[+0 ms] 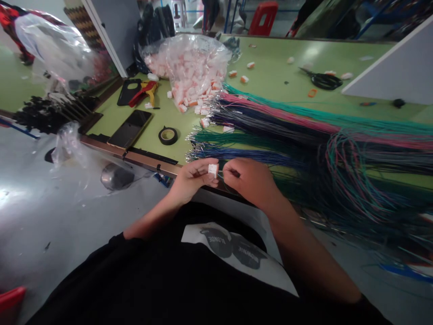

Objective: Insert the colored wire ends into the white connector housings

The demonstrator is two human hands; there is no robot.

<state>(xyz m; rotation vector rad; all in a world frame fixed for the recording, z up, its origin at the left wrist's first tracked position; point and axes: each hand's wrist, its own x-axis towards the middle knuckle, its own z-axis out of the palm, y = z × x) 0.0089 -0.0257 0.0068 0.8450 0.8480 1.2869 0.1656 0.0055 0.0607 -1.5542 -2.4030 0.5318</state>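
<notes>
Your left hand (191, 180) pinches a small white connector (213, 169) at the table's near edge; your right hand (248, 180) is pressed together on a thin wire at its 3 o'clock. Risk: the loose wire bundles (270, 135) at 1 o'clock tangle, so you could grab the wrong colour or miss the slot.

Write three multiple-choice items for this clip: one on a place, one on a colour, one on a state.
1. Where does the roll of black tape lie?
A. on the green table, right of the phone
B. on the floor
C. inside the plastic bag

2. What colour is the small connector in the left hand?
A. black
B. white
C. blue

3. How is the right hand?
A. flat on the table
B. holding scissors
C. pinched shut on a thin wire beside the connector

Answers: 1 A, the tape sits on the tabletop by the phone. 2 B, it shows white between the fingertips. 3 C, fingers are closed at the connector.
</notes>
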